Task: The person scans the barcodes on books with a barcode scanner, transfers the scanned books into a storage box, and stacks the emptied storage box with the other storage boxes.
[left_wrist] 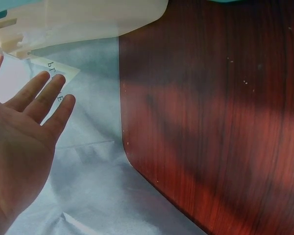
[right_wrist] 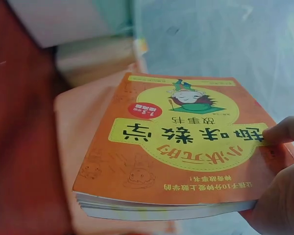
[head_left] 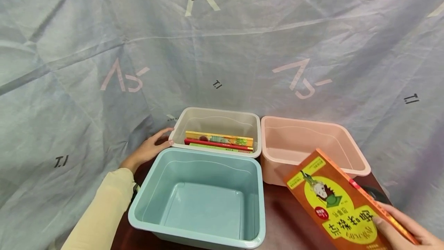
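Note:
An orange book [head_left: 312, 203] with a yellow circle and a cartoon figure on its cover hangs at the lower right of the head view. My right hand [head_left: 404, 225] grips it by the spine side, thumb on the cover; the right wrist view shows the book's loose page edges. At the far left, my left hand [head_left: 147, 149] touches the left rim of a beige bin [head_left: 215, 112]. Its fingers look extended in the left wrist view. Inside that bin stand a yellow-edged book [head_left: 222, 139] and a red book [head_left: 208, 142], with a green-edged one in front.
Nearest to me stands a light blue bin [head_left: 140, 203], in front of the beige one. A pink bin [head_left: 312, 120] sits at the back right, beside the beige bin. All rest on a dark red wooden table [left_wrist: 210, 147], with grey printed cloth [head_left: 243, 49] hanging behind.

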`<action>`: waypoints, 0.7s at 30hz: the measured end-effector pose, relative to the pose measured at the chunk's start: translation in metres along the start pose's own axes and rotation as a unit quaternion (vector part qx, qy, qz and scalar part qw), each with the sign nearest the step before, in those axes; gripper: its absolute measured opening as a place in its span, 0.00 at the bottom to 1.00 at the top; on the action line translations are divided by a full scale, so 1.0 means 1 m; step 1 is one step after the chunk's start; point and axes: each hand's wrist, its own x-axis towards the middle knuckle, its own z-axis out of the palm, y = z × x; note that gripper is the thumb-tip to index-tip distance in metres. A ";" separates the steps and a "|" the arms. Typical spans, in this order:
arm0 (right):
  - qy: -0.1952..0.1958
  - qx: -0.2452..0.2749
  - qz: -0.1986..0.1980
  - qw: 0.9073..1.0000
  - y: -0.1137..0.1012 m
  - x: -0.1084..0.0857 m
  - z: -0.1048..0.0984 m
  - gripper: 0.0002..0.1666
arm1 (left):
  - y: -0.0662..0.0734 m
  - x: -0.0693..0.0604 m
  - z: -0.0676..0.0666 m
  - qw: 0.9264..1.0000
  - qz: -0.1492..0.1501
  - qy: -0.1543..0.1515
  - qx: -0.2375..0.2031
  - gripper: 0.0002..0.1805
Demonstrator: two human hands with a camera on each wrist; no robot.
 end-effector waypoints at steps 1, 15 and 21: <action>0.009 0.022 0.005 1.000 -0.010 -0.003 0.000 0.33 | -0.001 0.000 0.000 1.000 0.000 0.001 0.001 0.35; 0.036 0.330 -0.171 0.928 -0.121 0.002 0.020 0.28 | 0.002 -0.001 -0.001 1.000 0.001 0.002 -0.008 0.34; 0.003 0.307 -0.232 0.923 -0.157 0.019 0.043 0.25 | 0.002 -0.003 0.000 1.000 0.003 0.002 -0.008 0.35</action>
